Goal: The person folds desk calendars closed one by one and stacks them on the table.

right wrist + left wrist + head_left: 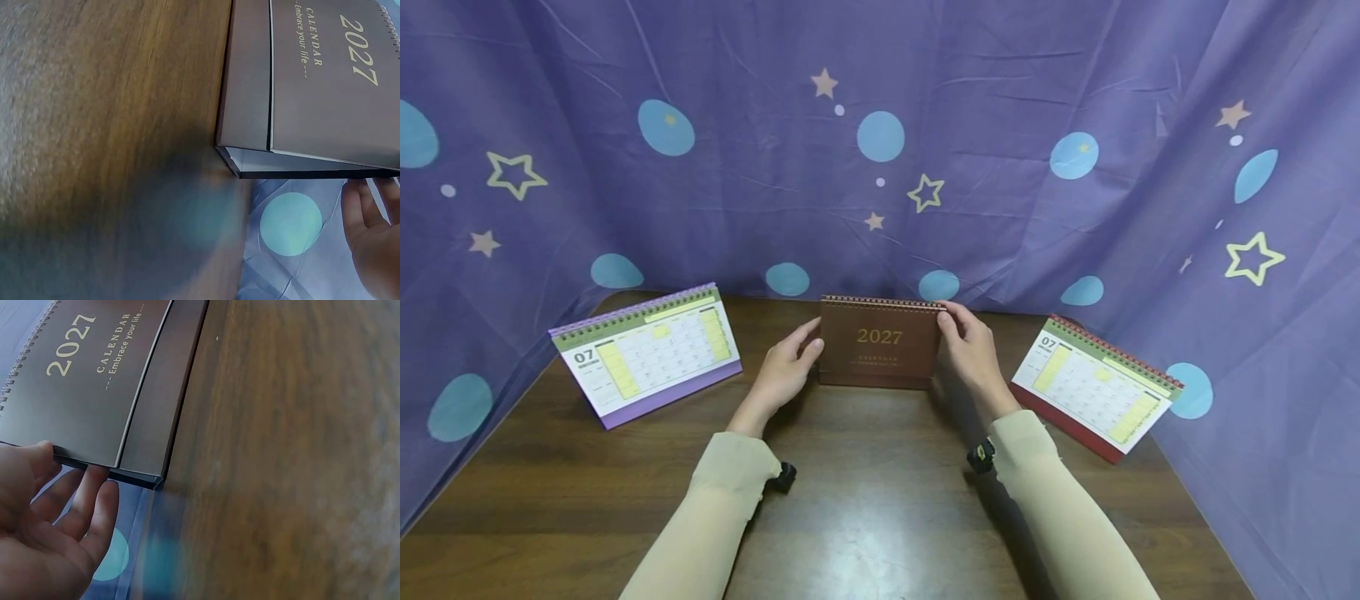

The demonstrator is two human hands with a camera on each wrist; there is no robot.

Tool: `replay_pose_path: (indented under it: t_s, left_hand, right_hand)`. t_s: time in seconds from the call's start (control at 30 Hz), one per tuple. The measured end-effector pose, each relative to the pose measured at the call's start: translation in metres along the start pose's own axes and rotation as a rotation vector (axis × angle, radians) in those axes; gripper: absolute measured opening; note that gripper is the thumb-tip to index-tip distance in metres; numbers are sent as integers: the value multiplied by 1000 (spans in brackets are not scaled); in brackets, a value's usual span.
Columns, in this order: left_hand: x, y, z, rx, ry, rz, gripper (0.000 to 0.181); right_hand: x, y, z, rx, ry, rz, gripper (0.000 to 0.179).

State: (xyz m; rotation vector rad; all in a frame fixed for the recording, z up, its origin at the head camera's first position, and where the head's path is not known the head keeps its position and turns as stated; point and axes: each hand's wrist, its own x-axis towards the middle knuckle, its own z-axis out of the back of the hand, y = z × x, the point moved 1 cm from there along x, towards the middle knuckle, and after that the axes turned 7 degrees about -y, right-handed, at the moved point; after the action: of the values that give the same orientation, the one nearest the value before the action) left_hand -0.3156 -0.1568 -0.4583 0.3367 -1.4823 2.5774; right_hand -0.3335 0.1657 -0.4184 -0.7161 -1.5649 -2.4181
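A brown 2027 desk calendar (880,354) stands tent-like on the table, its spiral binding along the top. At its left side, my left hand (786,367) touches the edge with thumb and fingertips, the fingers loosely bent. In the left wrist view, the left hand's fingertips (97,472) meet the side edge near the base. My right hand (973,346) pinches the upper right corner, thumb in front and fingers behind. From the right wrist, its fingers (353,200) show at the back edge; the thumb is out of sight.
A purple-based desk calendar (655,354), open at 07, stands angled on the left. Its red-based counterpart (1093,387), also at 07, stands on the right. The brown wooden table (865,483) ends at a purple curtain (985,100) with stars and dots.
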Motion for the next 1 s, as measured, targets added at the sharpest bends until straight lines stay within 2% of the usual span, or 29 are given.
replay_pose_path:
  t_s: [0.53, 0.77, 1.0]
  left_hand:
    - [0, -6, -1, -12, -41, -28, 51]
    - [-1, -10, 0, -13, -65, -46, 51]
    - [0, -15, 2, -2, -90, -59, 51]
  right_hand:
    - [0, 2, 2, 42, -37, -18, 30]
    - [0, 13, 2, 52, -69, -12, 31]
    - [1, 26, 5, 43, -69, 10, 32]
